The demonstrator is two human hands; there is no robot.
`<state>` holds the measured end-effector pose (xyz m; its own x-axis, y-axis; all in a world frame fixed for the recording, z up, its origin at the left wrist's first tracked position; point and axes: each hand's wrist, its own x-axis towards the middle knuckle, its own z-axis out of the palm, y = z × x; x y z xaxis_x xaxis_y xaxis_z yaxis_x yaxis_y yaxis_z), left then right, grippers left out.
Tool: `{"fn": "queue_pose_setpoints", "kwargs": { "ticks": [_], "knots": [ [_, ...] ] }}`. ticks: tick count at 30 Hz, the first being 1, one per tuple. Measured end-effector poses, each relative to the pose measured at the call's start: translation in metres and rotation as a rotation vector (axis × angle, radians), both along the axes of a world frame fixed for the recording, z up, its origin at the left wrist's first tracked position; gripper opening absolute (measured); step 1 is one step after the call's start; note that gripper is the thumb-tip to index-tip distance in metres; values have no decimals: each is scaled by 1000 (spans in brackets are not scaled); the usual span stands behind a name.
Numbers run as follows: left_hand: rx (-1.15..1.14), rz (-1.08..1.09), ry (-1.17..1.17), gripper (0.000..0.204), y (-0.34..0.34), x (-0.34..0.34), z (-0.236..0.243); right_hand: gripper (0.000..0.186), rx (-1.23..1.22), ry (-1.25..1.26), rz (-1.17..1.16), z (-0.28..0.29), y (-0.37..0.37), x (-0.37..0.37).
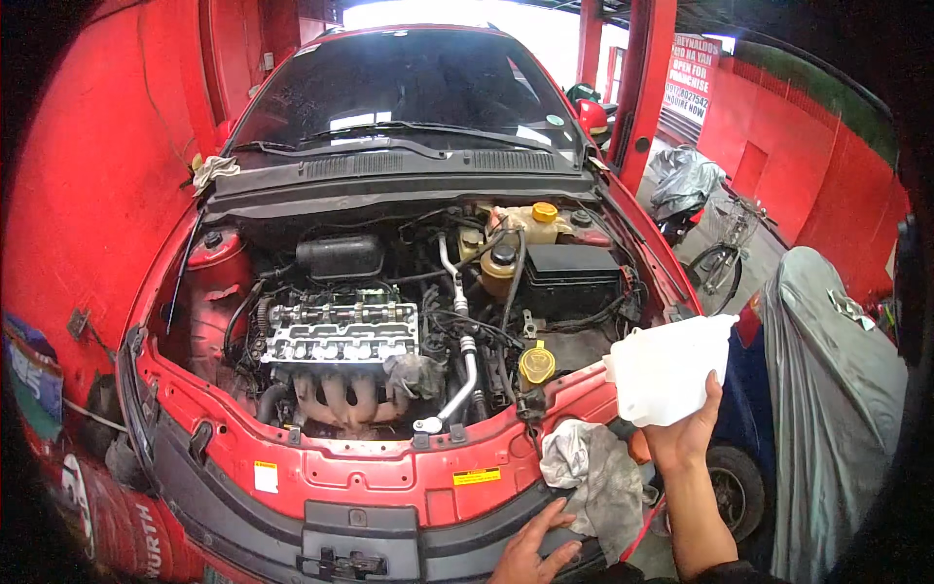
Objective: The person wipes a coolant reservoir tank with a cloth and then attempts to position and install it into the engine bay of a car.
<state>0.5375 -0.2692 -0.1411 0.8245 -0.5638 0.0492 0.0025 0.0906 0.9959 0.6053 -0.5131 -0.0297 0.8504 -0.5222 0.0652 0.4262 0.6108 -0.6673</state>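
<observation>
A white plastic reservoir (671,370) is held up over the car's front right corner. My right hand (686,428) supports it from below, with the thumb along its side and the other fingers hidden behind it. Low in the picture, my left hand (535,550) has its fingers apart and nothing in it. It is close to a dirty grey-white rag (598,482) draped over the front edge of the car. Between the reservoir and the engine is a yellow cap (536,364) in the bay.
The red car's engine bay lies open, with the cylinder head (341,331) uncovered. Behind it stand a black box (572,273) and a yellow-capped coolant tank (525,222). To the right are a grey cover (827,389) and a bicycle (725,253); a red drum (122,521) stands lower left.
</observation>
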Motion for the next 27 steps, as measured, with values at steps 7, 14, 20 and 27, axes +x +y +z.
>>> {"fn": "queue_pose_setpoints", "kwargs": {
  "ticks": [7, 14, 20, 27],
  "knots": [
    [104, 114, -182, 64, -8, -3, -2, 78, 29, 46, -5, -20, -12, 9],
    [78, 75, -47, 58, -10, -3, 4, 84, -12, 43, 63, -14, -25, 12],
    [160, 87, -148, 56, -8, -1, -2, 86, -19, 115, 48, -19, -33, 10],
    [142, 87, -102, 56, -8, -2, -1, 84, -4, 117, 0, -30, -35, 17]
  ]
}}
